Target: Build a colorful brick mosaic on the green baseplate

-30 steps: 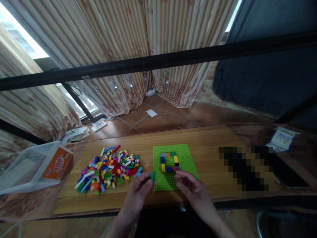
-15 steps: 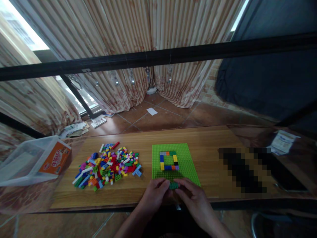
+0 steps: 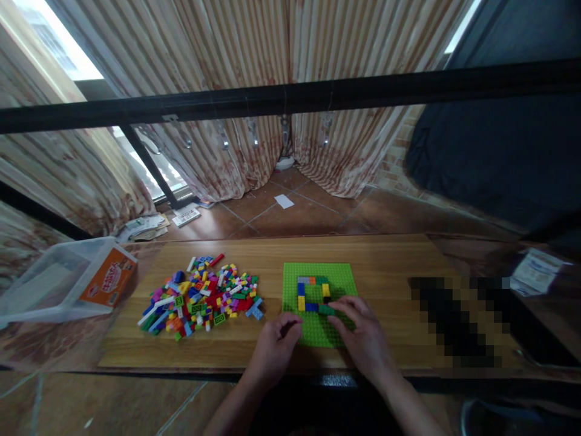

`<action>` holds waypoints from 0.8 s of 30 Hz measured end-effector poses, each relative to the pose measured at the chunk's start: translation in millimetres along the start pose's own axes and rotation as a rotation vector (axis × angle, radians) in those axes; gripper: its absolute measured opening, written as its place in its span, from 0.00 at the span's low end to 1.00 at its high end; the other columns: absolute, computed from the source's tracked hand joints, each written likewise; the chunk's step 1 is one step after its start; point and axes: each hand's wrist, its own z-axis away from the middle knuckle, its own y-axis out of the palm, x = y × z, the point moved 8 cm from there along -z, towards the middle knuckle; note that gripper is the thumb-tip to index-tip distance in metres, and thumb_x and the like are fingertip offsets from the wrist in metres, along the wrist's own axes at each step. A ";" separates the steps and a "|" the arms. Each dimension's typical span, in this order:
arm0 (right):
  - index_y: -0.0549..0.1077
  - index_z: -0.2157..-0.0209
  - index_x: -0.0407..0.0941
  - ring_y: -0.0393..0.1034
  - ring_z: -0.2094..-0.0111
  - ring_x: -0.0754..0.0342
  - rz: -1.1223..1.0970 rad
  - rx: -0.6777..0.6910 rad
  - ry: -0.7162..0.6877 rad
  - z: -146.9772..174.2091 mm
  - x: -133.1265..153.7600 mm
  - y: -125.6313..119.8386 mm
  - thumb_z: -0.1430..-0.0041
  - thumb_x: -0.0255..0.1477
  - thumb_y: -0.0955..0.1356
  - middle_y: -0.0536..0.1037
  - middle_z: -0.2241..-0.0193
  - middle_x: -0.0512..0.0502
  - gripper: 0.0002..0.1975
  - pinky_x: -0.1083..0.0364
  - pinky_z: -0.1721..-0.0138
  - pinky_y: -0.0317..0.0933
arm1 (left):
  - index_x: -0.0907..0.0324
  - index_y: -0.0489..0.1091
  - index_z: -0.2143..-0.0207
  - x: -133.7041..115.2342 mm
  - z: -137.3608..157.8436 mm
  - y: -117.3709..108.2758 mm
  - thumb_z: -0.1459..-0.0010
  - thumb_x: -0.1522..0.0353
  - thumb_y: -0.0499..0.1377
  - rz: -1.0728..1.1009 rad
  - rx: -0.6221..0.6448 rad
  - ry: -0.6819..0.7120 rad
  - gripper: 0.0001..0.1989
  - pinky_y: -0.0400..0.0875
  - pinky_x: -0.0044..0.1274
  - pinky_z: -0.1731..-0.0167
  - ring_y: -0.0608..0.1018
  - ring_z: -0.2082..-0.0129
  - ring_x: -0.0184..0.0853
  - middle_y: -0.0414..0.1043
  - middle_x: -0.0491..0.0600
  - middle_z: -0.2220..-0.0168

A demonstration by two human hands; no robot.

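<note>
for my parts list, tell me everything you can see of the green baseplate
The baseplate is a bright green, roughly square studded sheet, apparently plastic. It lies flat on the wooden tabletop, right of the brick pile. A ring of multicoloured bricks sits on it, bare studs inside and around. The right hand, holding a dark green brick at the ring's near side, hides part of the baseplate; the left hand is at its near left corner.

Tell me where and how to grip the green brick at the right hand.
Pinch the green brick across its long sides near the right end, coming from the right, as the right hand appears to. It lies lengthwise left to right at the near side of the brick square, so this probably leaves its left end free.
</note>
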 end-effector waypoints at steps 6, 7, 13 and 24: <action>0.77 0.58 0.53 0.62 0.50 0.44 0.150 -0.039 -0.151 -8.4 6.8 13.3 0.40 0.37 0.66 0.68 0.51 0.43 0.11 0.42 0.52 0.62 | 0.61 0.72 0.64 -17.0 -2.2 -12.2 0.43 0.65 0.54 -0.144 -0.046 0.105 0.11 0.65 0.22 0.68 0.73 0.68 0.33 0.73 0.48 0.68; 0.77 0.58 0.53 0.62 0.50 0.43 0.173 -0.044 -0.157 -8.4 6.3 15.1 0.40 0.37 0.66 0.68 0.50 0.43 0.11 0.41 0.51 0.62 | 0.61 0.72 0.63 -19.5 -2.6 -12.7 0.42 0.65 0.53 -0.163 -0.048 0.111 0.11 0.65 0.22 0.68 0.73 0.68 0.33 0.73 0.49 0.68; 0.78 0.58 0.53 0.60 0.49 0.42 0.242 -0.046 -0.157 -7.3 2.2 20.6 0.40 0.38 0.67 0.67 0.49 0.43 0.11 0.40 0.51 0.61 | 0.61 0.71 0.61 -30.1 -7.4 -7.6 0.41 0.70 0.51 -0.366 -0.060 0.170 0.11 0.67 0.22 0.67 0.74 0.69 0.32 0.74 0.49 0.67; 0.77 0.56 0.53 0.59 0.48 0.42 0.225 -0.008 -0.133 -8.0 0.6 22.5 0.40 0.35 0.66 0.67 0.48 0.43 0.11 0.39 0.49 0.60 | 0.55 0.70 0.52 -47.1 -22.6 27.3 0.39 0.67 0.53 -0.872 -0.007 0.504 0.13 0.69 0.30 0.55 0.72 0.57 0.38 0.69 0.51 0.58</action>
